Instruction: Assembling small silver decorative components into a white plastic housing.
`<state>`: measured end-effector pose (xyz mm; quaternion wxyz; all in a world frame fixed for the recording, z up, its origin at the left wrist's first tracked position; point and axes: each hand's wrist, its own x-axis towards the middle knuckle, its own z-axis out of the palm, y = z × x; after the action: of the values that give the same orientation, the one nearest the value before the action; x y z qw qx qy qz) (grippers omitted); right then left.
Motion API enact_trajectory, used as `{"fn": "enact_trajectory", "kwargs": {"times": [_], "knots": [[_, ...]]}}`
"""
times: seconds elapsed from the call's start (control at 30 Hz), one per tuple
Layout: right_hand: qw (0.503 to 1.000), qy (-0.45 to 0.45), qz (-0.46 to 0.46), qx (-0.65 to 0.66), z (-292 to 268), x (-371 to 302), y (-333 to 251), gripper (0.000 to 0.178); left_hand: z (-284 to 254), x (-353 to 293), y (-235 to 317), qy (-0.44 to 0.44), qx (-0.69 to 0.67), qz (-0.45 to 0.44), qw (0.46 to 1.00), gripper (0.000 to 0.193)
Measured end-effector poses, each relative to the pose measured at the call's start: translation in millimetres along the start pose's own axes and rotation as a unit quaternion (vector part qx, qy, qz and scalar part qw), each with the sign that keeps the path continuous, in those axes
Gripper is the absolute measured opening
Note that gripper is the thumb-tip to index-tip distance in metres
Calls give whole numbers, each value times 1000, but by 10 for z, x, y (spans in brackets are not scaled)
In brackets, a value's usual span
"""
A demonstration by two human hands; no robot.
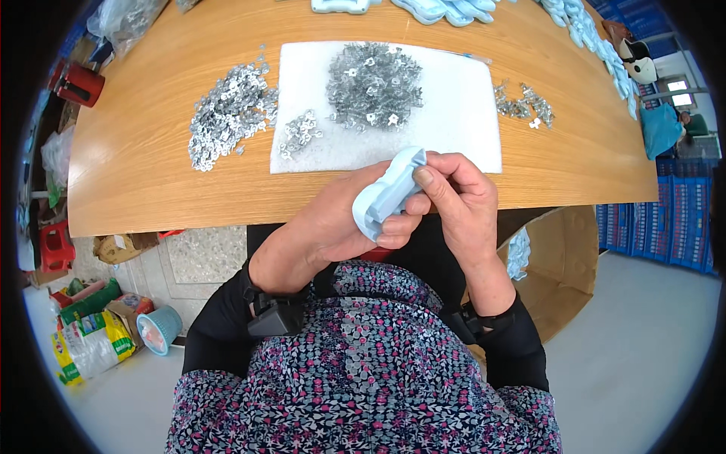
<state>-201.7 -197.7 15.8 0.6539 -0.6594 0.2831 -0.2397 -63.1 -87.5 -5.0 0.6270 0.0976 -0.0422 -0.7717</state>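
Note:
A light blue moulded plastic shell (391,189) is held tilted above the table's near edge. My left hand (333,208) cradles it from below, its fingers curled round the lower right side. At the shell's upper right end, my right hand (461,193) pinches with thumb and fingers; whether a small part sits in that pinch is hidden. Beyond my hands lies a white foam sheet (461,113), bearing a heap of small metal springs or clips (374,87) and a smaller cluster of metal pieces (300,135).
On the wooden table (151,181), flat metal pieces (231,113) are piled left of the sheet and a few metal parts (524,104) lie right. More blue shells (446,9) line the far edge. A cardboard box (560,257) stands below right; a blue basket (160,331) sits lower left.

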Motion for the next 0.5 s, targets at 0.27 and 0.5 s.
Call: {"fn": "enact_trajectory", "kwargs": {"times": [0.27, 0.5], "knots": [[999, 13, -5, -29, -66, 45, -14, 18, 7, 5, 21, -1, 11, 18, 1000, 43], [941, 9, -246, -233, -8, -161, -211, 51, 169, 153, -68, 200, 279, 190, 920, 58]]}}
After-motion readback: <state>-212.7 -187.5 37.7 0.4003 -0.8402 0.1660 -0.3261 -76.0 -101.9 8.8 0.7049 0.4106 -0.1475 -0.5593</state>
